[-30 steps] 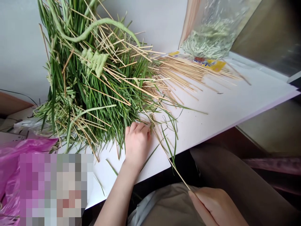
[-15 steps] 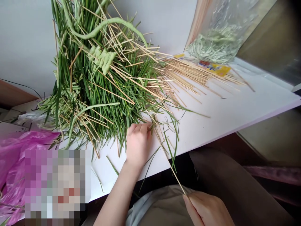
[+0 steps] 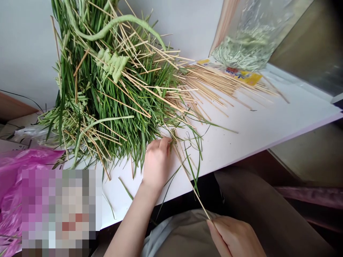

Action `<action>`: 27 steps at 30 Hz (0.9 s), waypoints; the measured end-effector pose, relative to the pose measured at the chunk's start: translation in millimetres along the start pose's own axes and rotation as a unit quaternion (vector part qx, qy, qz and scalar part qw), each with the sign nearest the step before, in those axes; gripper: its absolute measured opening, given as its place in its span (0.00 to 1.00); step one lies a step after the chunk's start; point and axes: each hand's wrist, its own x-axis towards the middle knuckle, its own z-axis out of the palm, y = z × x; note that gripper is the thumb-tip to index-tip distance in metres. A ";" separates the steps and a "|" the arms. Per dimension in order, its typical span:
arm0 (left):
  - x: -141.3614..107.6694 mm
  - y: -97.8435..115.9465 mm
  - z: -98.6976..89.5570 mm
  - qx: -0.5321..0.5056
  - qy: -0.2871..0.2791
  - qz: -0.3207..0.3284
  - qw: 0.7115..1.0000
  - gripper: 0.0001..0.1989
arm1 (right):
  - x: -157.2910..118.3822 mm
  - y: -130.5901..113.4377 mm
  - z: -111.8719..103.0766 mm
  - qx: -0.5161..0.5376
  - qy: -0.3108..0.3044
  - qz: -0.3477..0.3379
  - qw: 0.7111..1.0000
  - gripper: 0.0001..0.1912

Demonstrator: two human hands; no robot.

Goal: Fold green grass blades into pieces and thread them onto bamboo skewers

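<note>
My right hand (image 3: 237,235) is closed around the near end of a thin wooden skewer (image 3: 194,189), which slants up and away over the table's edge. At the skewer's far end, my left hand (image 3: 157,162) pinches a small clump of green chives (image 3: 173,135); the fingers partly hide how it sits on the stick. Long loose blades (image 3: 198,157) trail beside the skewer. Just beyond my left hand lies a large heap of chives (image 3: 125,117), with many skewers and pale green folded pieces (image 3: 112,66) on top.
Bare skewers (image 3: 211,84) lie fanned out right of the heap. Behind them stands a clear plastic bag (image 3: 245,50) of pale green strips. A pink plastic bag (image 3: 34,160) and a blurred-out patch are at lower left. The white table (image 3: 249,125) ends just before my lap.
The view has shifted slightly, so the heap sits a little further left and up. Both hands keep nearly the same places and the same hold on the skewer and chives.
</note>
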 end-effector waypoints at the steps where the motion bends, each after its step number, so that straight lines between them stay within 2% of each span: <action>1: 0.1 -0.3 0.4 -0.002 0.000 -0.002 1.000 0.14 | 0.3 0.2 -0.5 0.000 0.000 -0.001 1.000 0.27; 9: 2.0 -2.5 -0.3 -0.017 -0.016 -0.007 1.000 0.12 | 4.0 0.5 -6.1 0.002 0.006 -0.016 1.000 0.28; 17: 10.0 -3.4 -7.4 0.026 -0.054 0.016 0.998 0.12 | 18.2 -5.3 -19.4 -0.001 0.006 -0.039 0.999 0.27; 27: 7.9 -3.7 -0.4 0.057 -0.056 -0.011 0.997 0.15 | 24.6 -10.3 -19.6 0.016 -0.041 -0.019 0.999 0.25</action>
